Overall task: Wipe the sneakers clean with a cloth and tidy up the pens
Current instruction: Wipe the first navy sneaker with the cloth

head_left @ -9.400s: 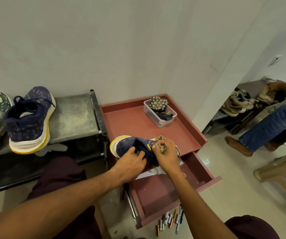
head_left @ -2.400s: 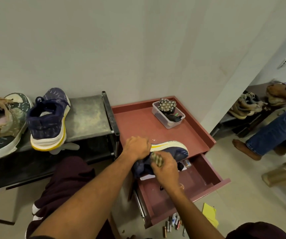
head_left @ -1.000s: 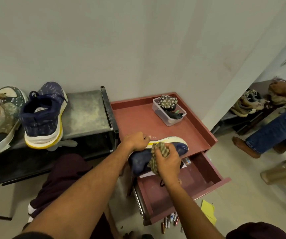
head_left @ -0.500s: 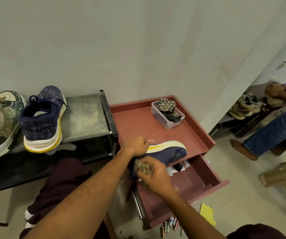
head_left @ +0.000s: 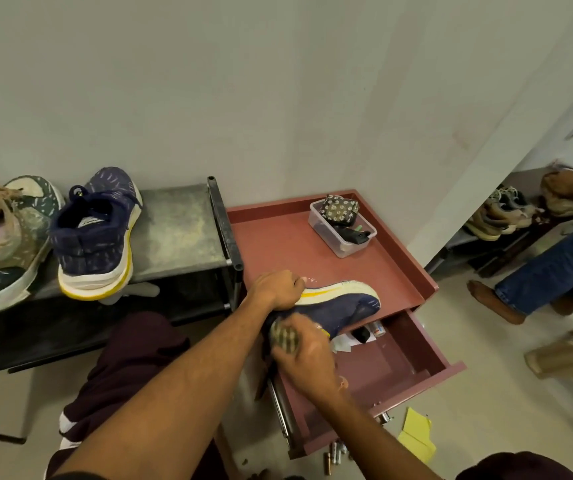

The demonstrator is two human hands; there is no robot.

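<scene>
A navy sneaker (head_left: 342,306) with a white and yellow sole lies on its side at the front edge of the red cabinet top (head_left: 278,244). My left hand (head_left: 278,289) grips its heel end. My right hand (head_left: 307,355) presses a bunched patterned cloth (head_left: 284,336) against the sneaker's upper near the heel. The matching navy sneaker (head_left: 96,233) stands on the grey shoe rack (head_left: 177,230) at the left. Several pens and markers (head_left: 335,455) lie on the floor below the open drawer (head_left: 399,368), partly hidden by it.
A green and tan sneaker (head_left: 1,244) sits at the rack's left end. A clear plastic tub (head_left: 342,230) with a small pouch stands at the cabinet's back right. Yellow paper notes (head_left: 416,434) lie on the floor. Another person's leg (head_left: 548,275) and shoes are at the right.
My right hand has slid the cloth from the middle of the sneaker's side back toward the heel. The left hand has kept its hold on the sneaker.
</scene>
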